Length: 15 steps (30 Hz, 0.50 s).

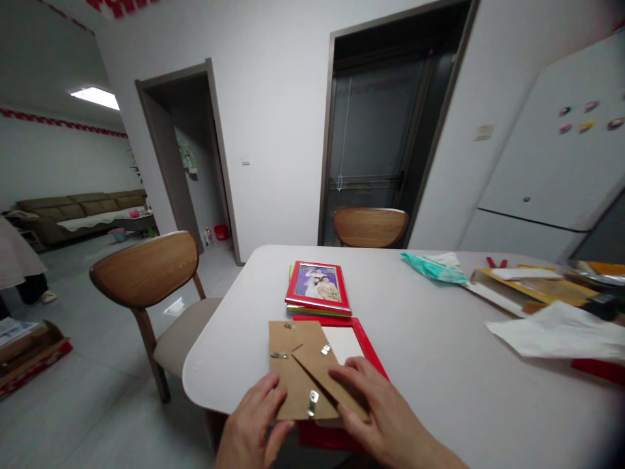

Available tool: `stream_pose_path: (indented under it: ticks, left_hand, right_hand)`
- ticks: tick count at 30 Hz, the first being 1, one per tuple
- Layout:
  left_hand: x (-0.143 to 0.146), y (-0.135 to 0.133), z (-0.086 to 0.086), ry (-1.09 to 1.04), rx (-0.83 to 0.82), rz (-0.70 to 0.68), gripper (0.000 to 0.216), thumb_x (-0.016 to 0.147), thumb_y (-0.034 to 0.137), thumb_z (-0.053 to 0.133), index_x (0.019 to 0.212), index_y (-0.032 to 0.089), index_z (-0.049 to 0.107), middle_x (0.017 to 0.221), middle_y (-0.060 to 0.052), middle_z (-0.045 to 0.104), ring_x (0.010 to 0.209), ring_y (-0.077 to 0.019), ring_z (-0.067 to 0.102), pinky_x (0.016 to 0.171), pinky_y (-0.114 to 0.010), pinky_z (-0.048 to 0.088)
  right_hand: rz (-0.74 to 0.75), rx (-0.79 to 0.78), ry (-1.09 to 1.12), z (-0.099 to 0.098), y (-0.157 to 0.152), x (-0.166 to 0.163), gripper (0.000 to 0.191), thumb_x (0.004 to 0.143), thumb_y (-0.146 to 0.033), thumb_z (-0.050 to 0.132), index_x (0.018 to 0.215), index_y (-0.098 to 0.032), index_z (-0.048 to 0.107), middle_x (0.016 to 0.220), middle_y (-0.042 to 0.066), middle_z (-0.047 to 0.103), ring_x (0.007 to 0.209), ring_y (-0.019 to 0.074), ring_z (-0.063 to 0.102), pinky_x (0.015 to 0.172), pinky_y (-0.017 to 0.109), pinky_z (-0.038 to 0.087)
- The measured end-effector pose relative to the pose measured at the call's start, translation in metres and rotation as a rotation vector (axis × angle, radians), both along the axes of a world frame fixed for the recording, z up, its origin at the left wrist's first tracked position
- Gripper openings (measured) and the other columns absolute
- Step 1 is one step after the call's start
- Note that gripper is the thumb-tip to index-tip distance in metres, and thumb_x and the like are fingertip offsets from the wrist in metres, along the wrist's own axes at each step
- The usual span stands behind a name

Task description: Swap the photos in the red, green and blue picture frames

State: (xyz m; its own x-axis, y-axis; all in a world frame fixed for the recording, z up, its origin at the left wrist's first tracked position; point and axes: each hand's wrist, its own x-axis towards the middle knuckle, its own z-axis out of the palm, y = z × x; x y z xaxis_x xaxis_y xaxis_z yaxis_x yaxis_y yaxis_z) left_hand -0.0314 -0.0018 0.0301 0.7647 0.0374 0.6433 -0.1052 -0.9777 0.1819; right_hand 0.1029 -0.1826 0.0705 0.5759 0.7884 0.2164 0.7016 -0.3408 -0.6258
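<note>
A brown cardboard frame backing (295,371) with small metal clips and a fold-out stand lies askew over a red picture frame (364,339), face down on the white table (439,365). My left hand (254,426) grips the backing's near left edge, thumb curled under. My right hand (378,407) lies flat on the backing's stand, fingers stretched out. Beyond them a stack of picture frames (317,288) rests on the table, the top one red with a photo showing.
A wooden chair (146,273) stands at the table's left corner, another chair (370,226) at the far side. A teal bag (432,267), papers (561,332) and cardboard pieces (532,286) crowd the right side. A fridge (551,169) is at the right.
</note>
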Motion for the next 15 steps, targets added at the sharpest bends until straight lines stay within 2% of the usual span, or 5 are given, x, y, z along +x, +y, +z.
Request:
stream_pose_path:
  ticks: [3, 6, 12, 15]
  left_hand:
    - [0.021, -0.029, -0.004, 0.044, 0.007, -0.116, 0.028, 0.077, 0.023, 0.049, 0.104, 0.014, 0.051, 0.110, -0.012, 0.057, 0.101, -0.0187, 0.053, 0.083, -0.026, 0.047]
    - [0.036, -0.046, -0.010, 0.131, -0.017, -0.156, 0.027, 0.075, 0.019, 0.050, 0.101, 0.013, 0.052, 0.109, -0.013, 0.057, 0.101, -0.0197, 0.053, 0.084, -0.027, 0.046]
    - [0.044, -0.047, -0.016, 0.183, -0.029, -0.116, 0.020, 0.074, 0.015, 0.048, 0.093, 0.015, 0.056, 0.102, -0.012, 0.061, 0.095, -0.0215, 0.056, 0.080, -0.034, 0.049]
    - [0.041, -0.043, -0.019, 0.225, -0.039, -0.128, 0.024, 0.073, 0.017, 0.052, 0.096, 0.014, 0.054, 0.107, -0.014, 0.058, 0.100, -0.0231, 0.054, 0.083, -0.038, 0.047]
  right_hand:
    - [-0.077, -0.037, -0.027, -0.009, -0.038, 0.013, 0.035, 0.070, -0.027, 0.043, 0.102, -0.020, 0.053, 0.099, 0.008, 0.046, 0.092, 0.0187, 0.047, 0.081, 0.028, 0.040]
    - [-0.133, -0.072, -0.049, -0.021, -0.058, 0.020, 0.036, 0.069, -0.026, 0.042, 0.103, -0.020, 0.054, 0.099, 0.008, 0.047, 0.093, 0.0192, 0.047, 0.081, 0.028, 0.040]
    - [-0.151, -0.092, -0.155, -0.042, -0.050, 0.026, 0.037, 0.066, -0.024, 0.046, 0.102, -0.021, 0.055, 0.100, 0.008, 0.047, 0.094, 0.0209, 0.045, 0.084, 0.035, 0.037]
    - [-0.190, -0.098, -0.234, -0.048, -0.041, 0.026, 0.035, 0.066, -0.025, 0.048, 0.099, -0.020, 0.057, 0.094, 0.009, 0.049, 0.089, 0.0217, 0.046, 0.080, 0.038, 0.038]
